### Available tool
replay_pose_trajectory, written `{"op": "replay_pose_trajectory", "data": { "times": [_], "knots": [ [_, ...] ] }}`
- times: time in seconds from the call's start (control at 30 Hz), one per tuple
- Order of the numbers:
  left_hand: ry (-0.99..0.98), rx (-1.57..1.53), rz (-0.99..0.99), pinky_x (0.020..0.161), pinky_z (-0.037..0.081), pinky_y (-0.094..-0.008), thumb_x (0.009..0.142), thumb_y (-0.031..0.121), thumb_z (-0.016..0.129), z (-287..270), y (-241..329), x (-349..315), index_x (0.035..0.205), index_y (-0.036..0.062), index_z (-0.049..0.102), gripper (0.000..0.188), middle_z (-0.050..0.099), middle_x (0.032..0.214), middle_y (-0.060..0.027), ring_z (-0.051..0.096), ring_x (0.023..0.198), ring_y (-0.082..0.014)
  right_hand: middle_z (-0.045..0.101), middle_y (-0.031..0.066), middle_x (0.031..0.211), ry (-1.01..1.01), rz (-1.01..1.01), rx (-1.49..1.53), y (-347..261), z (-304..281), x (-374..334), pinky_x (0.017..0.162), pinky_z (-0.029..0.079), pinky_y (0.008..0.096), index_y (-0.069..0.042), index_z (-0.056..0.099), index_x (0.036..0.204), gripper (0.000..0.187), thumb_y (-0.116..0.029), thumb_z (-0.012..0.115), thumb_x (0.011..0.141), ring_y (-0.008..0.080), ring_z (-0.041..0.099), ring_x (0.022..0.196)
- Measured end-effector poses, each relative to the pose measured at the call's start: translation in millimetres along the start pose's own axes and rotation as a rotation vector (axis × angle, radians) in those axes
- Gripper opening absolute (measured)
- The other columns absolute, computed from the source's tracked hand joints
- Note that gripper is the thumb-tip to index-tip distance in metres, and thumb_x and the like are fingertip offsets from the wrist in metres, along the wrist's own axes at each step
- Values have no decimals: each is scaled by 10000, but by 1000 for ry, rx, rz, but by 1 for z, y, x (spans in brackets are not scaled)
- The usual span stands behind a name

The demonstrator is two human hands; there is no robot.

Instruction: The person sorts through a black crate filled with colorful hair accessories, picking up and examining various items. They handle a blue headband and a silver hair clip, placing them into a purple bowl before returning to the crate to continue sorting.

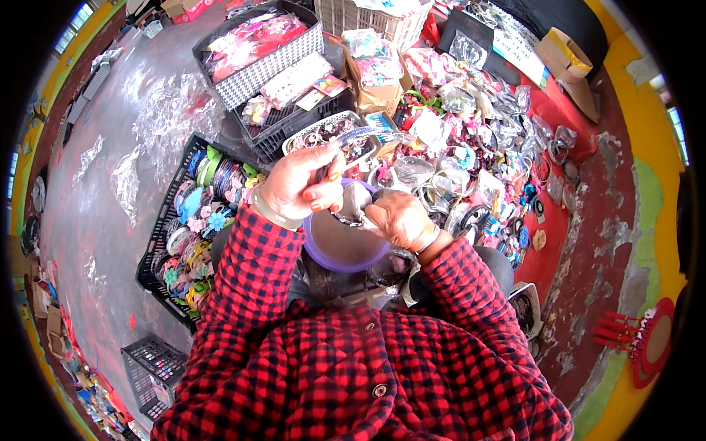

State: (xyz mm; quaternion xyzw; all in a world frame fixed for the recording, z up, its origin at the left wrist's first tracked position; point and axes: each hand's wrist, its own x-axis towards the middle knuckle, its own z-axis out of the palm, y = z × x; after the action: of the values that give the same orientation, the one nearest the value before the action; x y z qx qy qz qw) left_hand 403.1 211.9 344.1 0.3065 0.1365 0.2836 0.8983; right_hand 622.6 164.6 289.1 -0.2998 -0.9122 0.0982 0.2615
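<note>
Up in front of my chest, my left hand (305, 184) pinches a curved, shiny grey-blue headband (360, 134) between thumb and fingers. Its band arcs away to the right, over the heap behind. Closed around a bunched grey cloth (356, 200), my right hand (404, 219) is just right of the left one. The cloth comes close to the left fingers; whether it touches the headband is hidden. Under both hands, between my knees, stands a basin with a purple rim (309, 246), holding murky brownish water (342, 242).
At left, a black crate (151, 250) is full of colourful headbands. Stacked baskets (254, 62), a white basket (290, 143) and a cardboard box (379, 95) stand ahead. Bagged hair accessories (471, 147) heap up at right on red cloth. Plastic wrap (125, 180) lies on the floor.
</note>
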Motion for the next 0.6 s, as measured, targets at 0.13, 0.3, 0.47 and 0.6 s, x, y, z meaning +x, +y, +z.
{"op": "replay_pose_trajectory", "data": {
  "times": [0.13, 0.3, 0.47, 0.6],
  "knots": [
    [16, 167, 109, 488, 407, -279, 940, 326, 411, 4, -12, 0, 713, 65, 480, 353, 345, 424, 24, 353, 354, -90, 469, 44, 598, -29, 46, -58, 3, -2, -6, 540, 416, 374, -95, 444, 679, 207, -137, 633, 602, 260, 530, 592],
    [-45, 267, 31, 480, 386, -269, 928, 300, 453, 13, -4, -10, 690, 46, 481, 349, 342, 438, 22, 331, 363, -79, 529, 23, 642, -66, 91, -208, 18, -3, -10, 542, 434, 365, -124, 492, 714, 154, -135, 612, 617, 228, 574, 622],
    [3, 370, 7, 497, 376, -251, 921, 263, 477, 8, -7, -9, 703, 37, 494, 314, 362, 467, 29, 323, 393, -58, 540, 62, 660, -61, 221, -295, 28, 8, -22, 550, 448, 386, -114, 493, 756, 186, -124, 627, 627, 272, 572, 627],
    [10, 482, 58, 493, 365, -234, 922, 248, 476, 3, -7, -9, 721, 35, 506, 294, 394, 501, 27, 337, 414, -45, 571, 90, 704, 12, 424, -255, 35, 8, -24, 563, 465, 400, -102, 497, 764, 144, -127, 615, 685, 300, 591, 667]
  ]
}}
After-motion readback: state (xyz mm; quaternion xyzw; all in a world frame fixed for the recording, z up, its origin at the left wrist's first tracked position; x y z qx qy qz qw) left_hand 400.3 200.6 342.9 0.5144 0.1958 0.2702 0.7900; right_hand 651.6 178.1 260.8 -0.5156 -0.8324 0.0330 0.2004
